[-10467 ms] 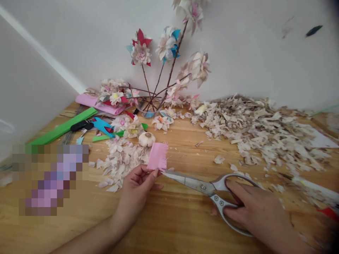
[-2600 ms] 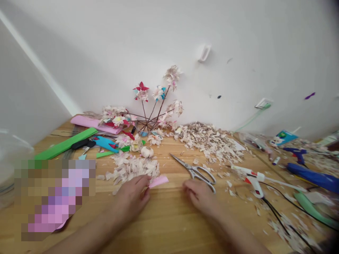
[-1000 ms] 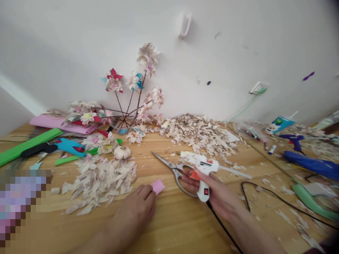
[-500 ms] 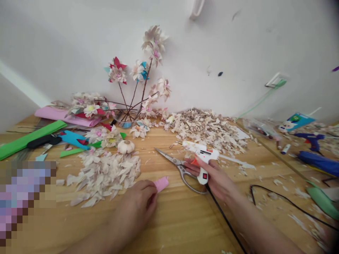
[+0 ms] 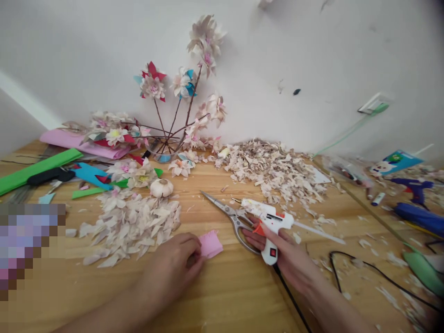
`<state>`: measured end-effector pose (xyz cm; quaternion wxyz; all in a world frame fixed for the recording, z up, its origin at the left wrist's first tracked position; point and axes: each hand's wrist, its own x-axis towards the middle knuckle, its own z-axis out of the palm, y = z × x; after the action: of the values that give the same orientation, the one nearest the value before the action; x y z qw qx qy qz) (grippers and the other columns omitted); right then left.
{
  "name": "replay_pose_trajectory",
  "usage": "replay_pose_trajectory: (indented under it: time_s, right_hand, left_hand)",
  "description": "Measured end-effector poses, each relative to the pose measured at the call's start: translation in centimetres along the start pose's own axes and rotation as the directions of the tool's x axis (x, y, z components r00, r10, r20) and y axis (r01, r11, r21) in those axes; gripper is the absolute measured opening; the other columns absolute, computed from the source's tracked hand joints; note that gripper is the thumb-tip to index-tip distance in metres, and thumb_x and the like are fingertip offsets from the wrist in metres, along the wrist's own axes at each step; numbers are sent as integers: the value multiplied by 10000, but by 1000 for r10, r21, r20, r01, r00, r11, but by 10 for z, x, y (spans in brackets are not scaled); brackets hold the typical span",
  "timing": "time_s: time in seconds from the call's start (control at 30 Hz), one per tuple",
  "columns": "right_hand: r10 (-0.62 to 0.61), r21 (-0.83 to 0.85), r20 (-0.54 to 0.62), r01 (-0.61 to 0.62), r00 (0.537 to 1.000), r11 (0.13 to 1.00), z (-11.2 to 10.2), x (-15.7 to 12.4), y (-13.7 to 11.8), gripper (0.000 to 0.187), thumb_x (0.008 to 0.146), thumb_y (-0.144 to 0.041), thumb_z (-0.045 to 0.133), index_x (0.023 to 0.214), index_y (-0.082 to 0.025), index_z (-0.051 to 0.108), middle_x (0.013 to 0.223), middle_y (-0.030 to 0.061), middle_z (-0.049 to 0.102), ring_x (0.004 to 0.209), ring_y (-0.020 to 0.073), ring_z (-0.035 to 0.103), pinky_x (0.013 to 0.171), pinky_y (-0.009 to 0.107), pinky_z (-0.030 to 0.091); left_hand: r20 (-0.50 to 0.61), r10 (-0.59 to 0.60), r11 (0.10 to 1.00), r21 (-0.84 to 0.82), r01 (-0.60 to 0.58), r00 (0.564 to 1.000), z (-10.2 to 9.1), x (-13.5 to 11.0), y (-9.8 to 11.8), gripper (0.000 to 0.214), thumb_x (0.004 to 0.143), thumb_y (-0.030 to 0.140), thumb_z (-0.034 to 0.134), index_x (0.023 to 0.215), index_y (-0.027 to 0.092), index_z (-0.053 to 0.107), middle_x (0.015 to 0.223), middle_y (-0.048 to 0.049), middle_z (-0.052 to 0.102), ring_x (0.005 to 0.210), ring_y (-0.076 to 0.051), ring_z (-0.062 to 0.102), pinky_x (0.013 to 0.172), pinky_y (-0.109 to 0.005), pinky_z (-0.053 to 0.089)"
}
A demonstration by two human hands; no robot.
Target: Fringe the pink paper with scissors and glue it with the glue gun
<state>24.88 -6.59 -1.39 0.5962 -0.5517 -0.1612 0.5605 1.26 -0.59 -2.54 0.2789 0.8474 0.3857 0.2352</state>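
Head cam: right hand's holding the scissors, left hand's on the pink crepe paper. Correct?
No, not the scissors. The head view shows the right hand gripping a white hot glue gun; the scissors lie on the table beside it. The left hand is on the pink crepe paper, as you said.

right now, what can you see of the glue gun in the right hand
The hot glue gun is white plastic, with an orange trigger and a small red rocker switch low on its handle. The right hand grips it, handle downward, nozzle end to the left. A long translucent glue stick juts out rightward, and a black cord leaves the handle's base. It sits just above the steel scissors.
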Motion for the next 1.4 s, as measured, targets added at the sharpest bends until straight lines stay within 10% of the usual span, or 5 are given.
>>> replay_pose_trajectory:
  time_s: [0.37, 0.5, 0.6, 0.9, 1.4]
  right_hand:
    - [-104, -199, 109, 124, 989, 972, 4, 38, -18, 389, 586, -382, 837, 875, -167, 687, 996, 72, 731, 893, 253, 696, 865, 369, 541]
    - [-177, -334, 131, 212, 975, 918, -5, 34, -35, 312, 644, -389, 792, 861, -176, 724, 895, 41, 740, 704, 168, 674, 605, 236, 536]
    - [-182, -483, 131, 223, 975, 847, -11, 3, -39, 193, 631, -351, 797, 670, -171, 741, 539, -7, 660, 466, 105, 525, 431, 183, 418]
    - [135, -913, 264, 202, 955, 354, 7, -54, -15, 371, 826, -518, 519, 1053, -274, 682, 1053, 41, 707, 982, 295, 612, 855, 380, 467]
    - [125, -937, 338, 321, 933, 141, 26, -47, -11, 362, 842, -509, 504, 960, -225, 694, 961, 86, 732, 873, 293, 652, 730, 327, 464]
  left_hand:
    - [157, -63, 995, 90, 49, 986, -2, 0, 8, 174, 747, 88, 470, 719, 179, 615, 815, -51, 668, 769, -175, 623, 695, -277, 494]
    - [158, -102, 994, -26, 107, 982, -4, 1, 6, 171, 733, 68, 483, 704, 173, 614, 832, -51, 681, 780, -162, 630, 711, -263, 495]
    - [172, -132, 984, -93, 150, 976, -7, 1, 5, 173, 734, 66, 493, 675, 178, 610, 855, -38, 691, 794, -151, 640, 712, -250, 497]
    - [160, -94, 991, -79, 107, 983, -1, -7, 6, 171, 763, 89, 499, 713, 187, 630, 914, -40, 699, 849, -159, 647, 770, -268, 511]
    - [145, -43, 998, -34, 48, 988, 2, -11, 3, 168, 759, 82, 502, 749, 183, 635, 948, -64, 684, 884, -177, 642, 784, -281, 528]
